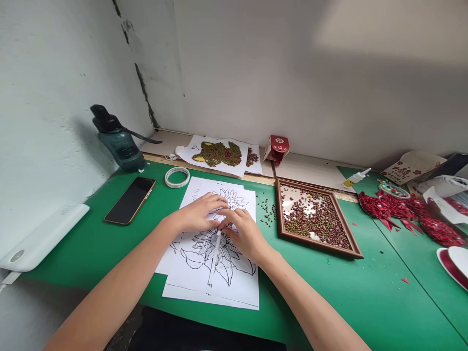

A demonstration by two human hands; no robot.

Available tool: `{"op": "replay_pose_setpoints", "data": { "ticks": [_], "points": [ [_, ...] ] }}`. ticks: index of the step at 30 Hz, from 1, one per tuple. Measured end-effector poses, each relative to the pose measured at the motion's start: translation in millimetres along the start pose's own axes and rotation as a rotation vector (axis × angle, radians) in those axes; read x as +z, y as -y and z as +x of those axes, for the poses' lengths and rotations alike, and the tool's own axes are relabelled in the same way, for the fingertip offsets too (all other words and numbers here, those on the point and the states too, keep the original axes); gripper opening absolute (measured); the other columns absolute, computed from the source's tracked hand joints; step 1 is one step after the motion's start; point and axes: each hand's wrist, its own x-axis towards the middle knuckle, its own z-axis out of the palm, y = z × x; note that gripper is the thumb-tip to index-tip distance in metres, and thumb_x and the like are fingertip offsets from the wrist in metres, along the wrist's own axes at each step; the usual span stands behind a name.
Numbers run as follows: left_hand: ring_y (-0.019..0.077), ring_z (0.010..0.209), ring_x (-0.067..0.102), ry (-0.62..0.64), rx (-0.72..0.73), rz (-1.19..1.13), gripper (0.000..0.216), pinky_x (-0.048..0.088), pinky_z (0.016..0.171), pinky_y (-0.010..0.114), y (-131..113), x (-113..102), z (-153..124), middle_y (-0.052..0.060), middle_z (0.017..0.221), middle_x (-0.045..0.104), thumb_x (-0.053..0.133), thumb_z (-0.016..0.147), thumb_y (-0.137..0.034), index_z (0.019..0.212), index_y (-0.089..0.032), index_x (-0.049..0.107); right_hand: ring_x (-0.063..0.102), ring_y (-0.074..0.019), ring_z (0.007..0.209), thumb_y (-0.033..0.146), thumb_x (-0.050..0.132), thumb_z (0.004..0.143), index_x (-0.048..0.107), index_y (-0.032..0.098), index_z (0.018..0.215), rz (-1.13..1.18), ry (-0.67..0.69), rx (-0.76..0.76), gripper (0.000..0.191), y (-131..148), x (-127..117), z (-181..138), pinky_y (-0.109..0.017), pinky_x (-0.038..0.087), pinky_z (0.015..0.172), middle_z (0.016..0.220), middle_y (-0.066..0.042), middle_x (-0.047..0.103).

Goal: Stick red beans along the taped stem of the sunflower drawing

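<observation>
A sheet with a black-line sunflower drawing (199, 287) lies in front of me, on top of other printed sheets (193, 187). A narrow white strip of tape (216, 247) runs down over the flower's centre toward its stem. At its upper end my right hand (246, 233) is closed, thumb and forefinger pinching the tape. From the other side my left hand (197, 213) reaches across the sheet, its fingers bent and its thumb at the same tape end. The fingertips of both hands meet there, so the exact grip is partly hidden.
A tape roll (177, 177), phone (130, 201), dark bottle (120, 146) and white device (44, 236) are on the left. A brown frame (354, 243) holding beans is to the right, near a glue bottle (355, 178) and red decorations (395, 207). Bean art (219, 153) lies behind.
</observation>
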Motion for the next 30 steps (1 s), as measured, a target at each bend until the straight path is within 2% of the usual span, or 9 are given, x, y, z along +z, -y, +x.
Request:
{"op": "replay_pose_setpoints", "data": {
  "ticks": [13,30],
  "points": [
    [0.0289,0.144,0.044,0.003,-0.013,-0.003,0.047,0.041,0.117,0.046,0.2,0.3,-0.6,0.004,0.148,0.054,0.069,0.088,-0.029,0.135,-0.032,0.062,0.066,-0.0235,0.096,0.000,0.059,0.092,0.054,0.030,0.131,-0.019,-0.006,0.007,0.050,2.1,-0.6,-0.3,-0.045,0.049,0.090,0.092,0.001,0.076],
    [0.0309,0.140,0.046,-0.005,-0.012,0.012,0.051,0.043,0.113,0.047,-2.9,1.2,0.2,0.004,0.147,0.054,0.078,0.084,-0.042,0.132,-0.032,0.063,0.060,-0.0234,0.093,-0.006,0.050,0.081,0.054,0.030,0.133,0.078,-0.038,-0.001,0.064,4.8,-12.8,-1.3,-0.043,0.044,0.093,0.092,0.004,0.077]
  ]
}}
